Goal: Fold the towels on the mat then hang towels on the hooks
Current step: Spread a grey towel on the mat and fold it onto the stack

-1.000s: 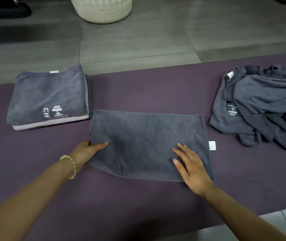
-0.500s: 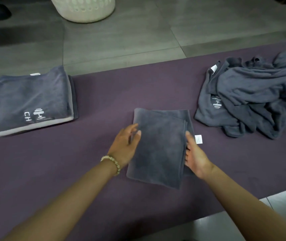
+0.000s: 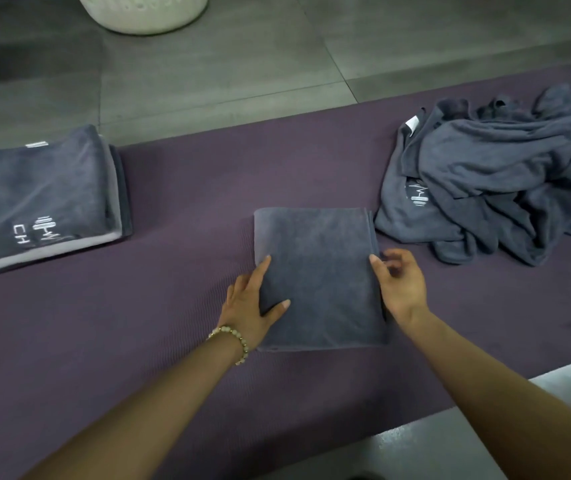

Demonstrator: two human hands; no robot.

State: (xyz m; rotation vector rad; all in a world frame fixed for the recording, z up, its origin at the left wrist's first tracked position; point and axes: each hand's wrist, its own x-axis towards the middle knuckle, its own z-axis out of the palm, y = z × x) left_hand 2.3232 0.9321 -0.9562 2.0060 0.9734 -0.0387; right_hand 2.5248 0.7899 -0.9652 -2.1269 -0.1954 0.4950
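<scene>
On a purple mat point(image 3: 208, 188), mid-frame: a folded grey towel point(image 3: 318, 271), flat and nearly square. At its left edge, the left hand point(image 3: 253, 306), fingers straight along the border, thumb laid on top; beaded bracelet point(image 3: 239, 341) at the wrist. At its right edge, the right hand point(image 3: 400, 289), thumb tip against the cloth, fingers loosely curled beside it; grip or mere touch, unclear. Far left, a stack of folded towels point(image 3: 34, 199) with white logo. To the right, a crumpled heap of grey towels point(image 3: 502, 181). Beyond, grey floor tiles point(image 3: 208, 81) and a white basket point(image 3: 145, 12).
</scene>
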